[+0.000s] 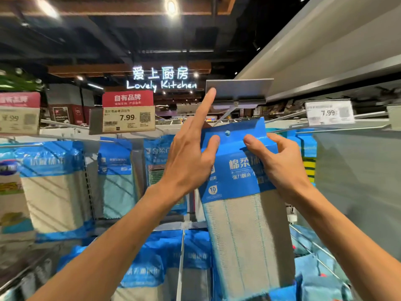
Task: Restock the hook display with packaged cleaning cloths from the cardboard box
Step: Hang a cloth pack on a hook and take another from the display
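A packaged cleaning cloth (243, 224) with a blue header card and grey-beige cloth hangs in front of me at centre. My right hand (280, 168) pinches the right side of its header. My left hand (191, 157) holds the left side with the thumb on the card, while its index finger points straight up and touches the flipped-up grey price-tag holder (238, 90). The hole in the header (227, 133) sits just below the tip of the metal display hook (225, 115). The cardboard box is out of view.
Other blue-headed cloth packs (52, 187) hang on hooks to the left and below (152, 268). Price tags reading 7.99 (128, 118) sit on neighbouring hooks, another at right (328, 112). A grey shelf (325, 68) overhangs at upper right.
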`<control>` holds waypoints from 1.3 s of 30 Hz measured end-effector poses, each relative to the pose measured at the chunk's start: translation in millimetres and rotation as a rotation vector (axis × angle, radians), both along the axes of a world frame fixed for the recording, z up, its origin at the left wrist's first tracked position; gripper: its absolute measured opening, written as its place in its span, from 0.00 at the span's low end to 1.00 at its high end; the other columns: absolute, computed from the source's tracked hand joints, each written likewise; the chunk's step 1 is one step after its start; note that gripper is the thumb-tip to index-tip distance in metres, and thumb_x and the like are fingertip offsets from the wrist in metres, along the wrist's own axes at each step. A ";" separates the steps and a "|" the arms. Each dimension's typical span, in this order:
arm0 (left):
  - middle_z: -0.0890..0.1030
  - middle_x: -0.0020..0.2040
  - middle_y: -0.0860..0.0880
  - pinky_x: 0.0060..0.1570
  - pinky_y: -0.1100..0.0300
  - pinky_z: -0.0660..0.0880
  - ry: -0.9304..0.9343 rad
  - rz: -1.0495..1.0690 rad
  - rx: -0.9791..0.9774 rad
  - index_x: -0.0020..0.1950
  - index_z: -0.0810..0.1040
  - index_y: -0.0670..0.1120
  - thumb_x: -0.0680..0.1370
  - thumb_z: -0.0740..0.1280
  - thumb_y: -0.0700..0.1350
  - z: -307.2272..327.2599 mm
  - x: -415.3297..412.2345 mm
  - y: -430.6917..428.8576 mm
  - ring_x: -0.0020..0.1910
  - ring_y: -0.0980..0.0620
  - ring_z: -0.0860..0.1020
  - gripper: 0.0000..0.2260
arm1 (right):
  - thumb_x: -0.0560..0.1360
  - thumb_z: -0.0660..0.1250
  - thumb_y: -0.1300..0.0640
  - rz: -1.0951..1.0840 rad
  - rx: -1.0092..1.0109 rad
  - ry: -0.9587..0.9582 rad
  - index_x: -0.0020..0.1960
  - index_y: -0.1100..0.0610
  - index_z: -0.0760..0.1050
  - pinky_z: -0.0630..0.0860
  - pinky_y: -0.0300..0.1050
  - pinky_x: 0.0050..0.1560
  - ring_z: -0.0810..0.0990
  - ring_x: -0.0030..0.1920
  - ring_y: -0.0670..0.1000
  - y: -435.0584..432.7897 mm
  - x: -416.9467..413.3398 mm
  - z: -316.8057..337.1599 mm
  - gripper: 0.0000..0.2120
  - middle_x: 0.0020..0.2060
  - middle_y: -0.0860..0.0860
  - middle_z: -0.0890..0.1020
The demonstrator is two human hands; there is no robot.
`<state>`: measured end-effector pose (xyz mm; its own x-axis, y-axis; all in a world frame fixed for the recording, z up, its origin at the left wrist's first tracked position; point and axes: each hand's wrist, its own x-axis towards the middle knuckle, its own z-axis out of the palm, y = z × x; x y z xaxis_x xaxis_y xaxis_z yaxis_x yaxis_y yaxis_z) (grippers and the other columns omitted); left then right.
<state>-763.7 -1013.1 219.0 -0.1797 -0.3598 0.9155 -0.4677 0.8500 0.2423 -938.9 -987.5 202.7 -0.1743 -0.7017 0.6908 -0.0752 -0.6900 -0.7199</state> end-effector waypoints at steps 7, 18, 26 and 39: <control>0.71 0.55 0.54 0.53 0.62 0.72 0.002 0.019 -0.028 0.80 0.54 0.58 0.78 0.65 0.38 1.5 -5.4 3.5 0.49 0.46 0.74 0.35 | 0.66 0.74 0.47 0.011 -0.047 -0.004 0.38 0.52 0.83 0.82 0.48 0.41 0.84 0.38 0.48 -1.1 -4.5 2.1 0.08 0.37 0.48 0.86; 0.73 0.39 0.49 0.32 0.67 0.63 -0.006 0.075 -0.044 0.81 0.54 0.57 0.78 0.65 0.37 9.7 -10.0 1.6 0.30 0.55 0.66 0.35 | 0.73 0.71 0.53 0.072 -0.020 -0.028 0.47 0.59 0.81 0.79 0.40 0.31 0.86 0.35 0.49 2.0 -8.3 9.1 0.09 0.38 0.51 0.87; 0.75 0.42 0.52 0.33 0.66 0.63 -0.030 0.145 -0.048 0.80 0.52 0.60 0.78 0.64 0.39 14.7 -10.0 2.9 0.30 0.59 0.67 0.36 | 0.69 0.72 0.47 0.015 -0.040 0.000 0.41 0.56 0.82 0.79 0.41 0.32 0.85 0.34 0.48 5.0 -7.7 16.3 0.12 0.36 0.50 0.86; 0.75 0.42 0.49 0.36 0.52 0.70 -0.025 0.196 -0.128 0.79 0.49 0.61 0.78 0.64 0.39 7.9 -15.1 -15.9 0.33 0.53 0.72 0.37 | 0.67 0.72 0.47 0.033 -0.008 -0.012 0.42 0.57 0.81 0.79 0.40 0.32 0.84 0.33 0.48 -17.4 -12.6 11.2 0.13 0.35 0.52 0.86</control>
